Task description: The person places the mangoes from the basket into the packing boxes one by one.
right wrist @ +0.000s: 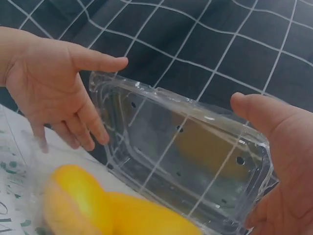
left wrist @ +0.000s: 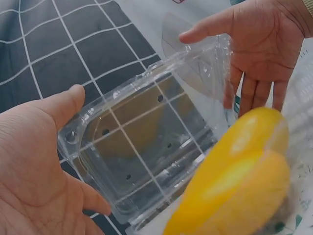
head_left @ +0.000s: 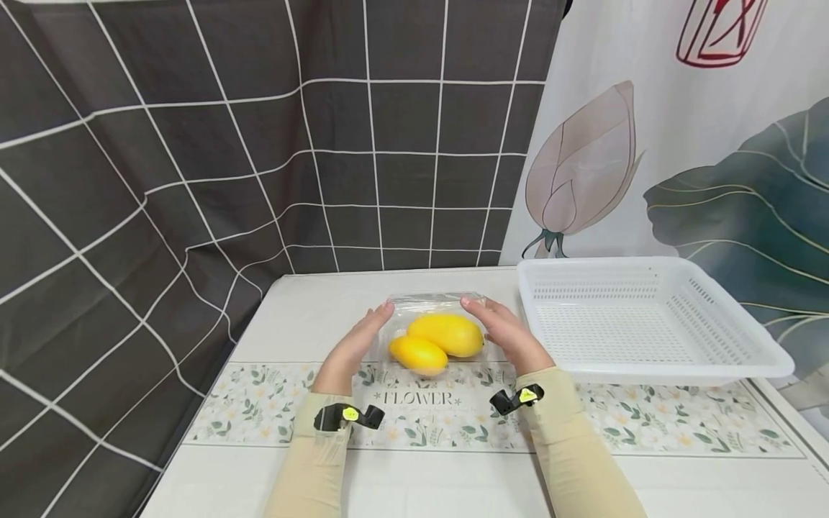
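Two yellow mangoes, a larger one and a smaller one, lie side by side in a clear plastic clamshell box. Its hinged lid stands raised behind them, with small round holes in it. My left hand is at the lid's left side, thumb extended by the top corner and fingers loosely spread. On the opposite side is my right hand, its thumb at the other top corner and its fingers fairly straight. The wrist views do not plainly show how firmly either hand touches the plastic.
A white perforated plastic basket stands to the right on the table. The white tablecloth has a floral band. A dark gridded curtain hangs behind and to the left, a lotus-print one at the right.
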Tool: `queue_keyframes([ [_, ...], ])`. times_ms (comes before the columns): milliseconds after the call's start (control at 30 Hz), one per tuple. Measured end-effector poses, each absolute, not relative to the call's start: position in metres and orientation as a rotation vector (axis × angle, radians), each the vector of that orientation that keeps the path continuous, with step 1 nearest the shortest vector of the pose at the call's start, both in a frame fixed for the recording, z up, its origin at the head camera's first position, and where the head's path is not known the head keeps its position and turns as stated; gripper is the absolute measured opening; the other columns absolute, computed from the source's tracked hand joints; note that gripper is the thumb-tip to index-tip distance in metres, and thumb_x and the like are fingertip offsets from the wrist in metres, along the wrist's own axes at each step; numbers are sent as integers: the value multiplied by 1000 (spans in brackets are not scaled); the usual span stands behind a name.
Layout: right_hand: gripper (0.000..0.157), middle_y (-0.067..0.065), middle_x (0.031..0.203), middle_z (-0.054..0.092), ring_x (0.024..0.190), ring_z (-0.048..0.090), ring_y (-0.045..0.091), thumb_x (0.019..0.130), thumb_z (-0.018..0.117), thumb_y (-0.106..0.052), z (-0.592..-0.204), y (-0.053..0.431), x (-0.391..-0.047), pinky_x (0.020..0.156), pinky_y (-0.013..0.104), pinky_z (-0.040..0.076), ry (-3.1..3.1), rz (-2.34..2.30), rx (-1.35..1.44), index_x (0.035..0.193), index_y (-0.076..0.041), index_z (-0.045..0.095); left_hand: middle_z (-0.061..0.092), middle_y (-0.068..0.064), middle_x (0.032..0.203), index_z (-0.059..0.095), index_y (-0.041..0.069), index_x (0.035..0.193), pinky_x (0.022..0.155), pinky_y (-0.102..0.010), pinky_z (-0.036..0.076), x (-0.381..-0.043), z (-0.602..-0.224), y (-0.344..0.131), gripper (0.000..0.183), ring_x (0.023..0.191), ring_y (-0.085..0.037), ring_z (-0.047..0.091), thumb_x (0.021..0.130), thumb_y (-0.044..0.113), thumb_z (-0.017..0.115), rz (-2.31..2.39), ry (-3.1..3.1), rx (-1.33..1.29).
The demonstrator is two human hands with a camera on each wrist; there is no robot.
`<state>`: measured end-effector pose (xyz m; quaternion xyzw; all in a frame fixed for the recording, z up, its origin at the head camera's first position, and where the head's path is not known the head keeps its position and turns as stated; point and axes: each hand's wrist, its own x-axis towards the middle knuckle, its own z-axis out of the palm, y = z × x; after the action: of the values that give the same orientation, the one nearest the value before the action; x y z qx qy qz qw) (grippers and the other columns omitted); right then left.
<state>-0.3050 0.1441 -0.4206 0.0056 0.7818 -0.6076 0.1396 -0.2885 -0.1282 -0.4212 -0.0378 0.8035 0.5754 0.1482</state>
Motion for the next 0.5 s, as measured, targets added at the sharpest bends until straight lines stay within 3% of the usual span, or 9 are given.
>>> queue_keyframes([
  [233, 106, 8, 152, 13, 137, 12, 29, 70, 56, -73, -431, 140, -309, 108, 54, 13, 2282, -1772, 30, 148, -17, 13, -1, 9, 153, 27, 36, 143, 104, -61, -5, -295, -433, -131, 86, 138, -18, -7, 70, 79, 46, 1697, 2321, -100],
  [500, 101, 4, 153, 11, 138, 7, 27, 71, 58, -69, -444, 139, -313, 108, 56, 9, 2297, -1796, -20, 148, -23, 12, -11, 2, 153, 21, 28, 147, 101, -65, -8, -302, -444, -130, 91, 137, -20, -17, 74, 80, 38, 1497, 2597, 1],
])
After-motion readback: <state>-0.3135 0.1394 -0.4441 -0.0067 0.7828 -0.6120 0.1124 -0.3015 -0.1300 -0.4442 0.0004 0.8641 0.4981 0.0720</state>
